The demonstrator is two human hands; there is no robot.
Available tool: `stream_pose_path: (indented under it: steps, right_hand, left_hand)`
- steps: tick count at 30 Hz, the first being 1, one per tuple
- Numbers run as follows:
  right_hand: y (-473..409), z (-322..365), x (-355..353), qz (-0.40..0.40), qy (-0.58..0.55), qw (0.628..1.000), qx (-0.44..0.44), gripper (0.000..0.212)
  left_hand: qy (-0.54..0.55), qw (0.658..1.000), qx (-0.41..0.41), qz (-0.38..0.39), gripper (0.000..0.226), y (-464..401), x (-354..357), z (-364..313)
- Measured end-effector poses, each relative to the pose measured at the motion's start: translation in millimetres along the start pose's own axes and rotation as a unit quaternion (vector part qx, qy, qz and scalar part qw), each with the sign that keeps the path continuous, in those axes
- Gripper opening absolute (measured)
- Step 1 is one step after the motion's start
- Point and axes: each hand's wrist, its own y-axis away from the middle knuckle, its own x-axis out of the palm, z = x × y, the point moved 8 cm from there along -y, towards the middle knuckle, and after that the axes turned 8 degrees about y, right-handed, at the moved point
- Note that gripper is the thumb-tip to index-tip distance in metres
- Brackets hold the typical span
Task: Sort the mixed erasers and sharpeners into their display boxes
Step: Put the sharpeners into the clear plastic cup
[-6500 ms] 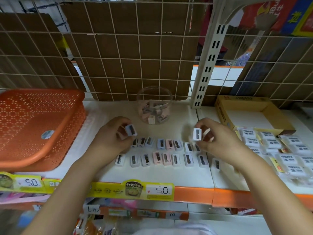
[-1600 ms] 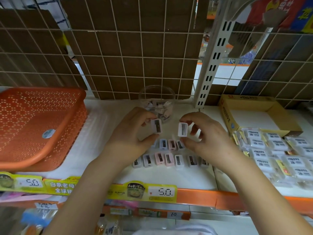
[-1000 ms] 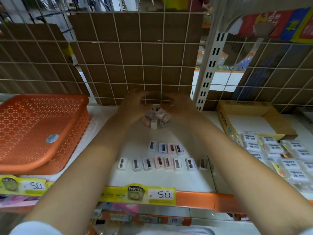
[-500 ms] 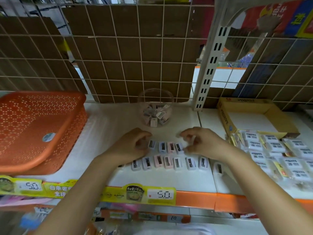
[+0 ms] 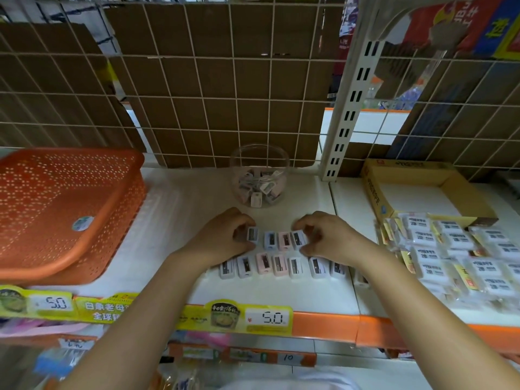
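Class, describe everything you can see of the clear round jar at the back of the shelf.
The jar is a see-through cylinder, plastic by its look, with no lid visible. It stands upright on the white shelf before the wire grid, behind both hands, and neither touches it. Small sharpeners in white, grey and pink lie heaped in its lower part.

Even, soft indoor light, moderately bright, w/ warm tint. Clear jar point(image 5: 259, 175) sits sharpest near centre; faint glare on its rim. Only weak shadows on shelf below it. Wide-angle bend: upright post point(image 5: 351, 102) right of jar leans, grid lines curve. Below jar, price labels point(image 5: 264, 318) smear w/ motion blur.
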Motion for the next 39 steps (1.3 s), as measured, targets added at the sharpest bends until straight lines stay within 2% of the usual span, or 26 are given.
stream_pose_path:
  steps: [4,9,17,23,28,32,39]
  right_hand:
    - [6,11,-14,-0.068,-0.015,0.998,-0.013,0.036]
    - [10,37,-30,-0.114,-0.027,0.992,-0.042,0.038]
    - [3,54,-52,-0.175,-0.022,0.982,-0.071,0.039]
    - [-33,62,-90,-0.226,-0.042,0.969,-0.084,0.035]
    - [-73,60,-98,-0.236,-0.028,0.969,-0.064,0.022]
    - [-85,52,-86,-0.193,-0.021,0.98,-0.045,0.016]
    - [-41,44,-82,-0.186,-0.037,0.981,-0.029,0.027]
  left_hand:
    - [0.015,0.998,0.027,-0.056,0.033,7,-11,-12]
    - [0.012,0.986,0.089,-0.142,0.033,14,-33,-43]
    - [-0.018,0.971,0.138,-0.195,0.031,16,-60,-66]
    - [-0.017,0.96,0.143,-0.241,0.033,-6,-98,-68]
    - [-0.044,0.968,0.079,-0.233,0.045,-49,-109,-52]
    - [-0.046,0.98,0.045,-0.188,0.051,-63,-98,-40]
    - [0.004,0.98,0.074,-0.187,0.037,-30,-84,-36]
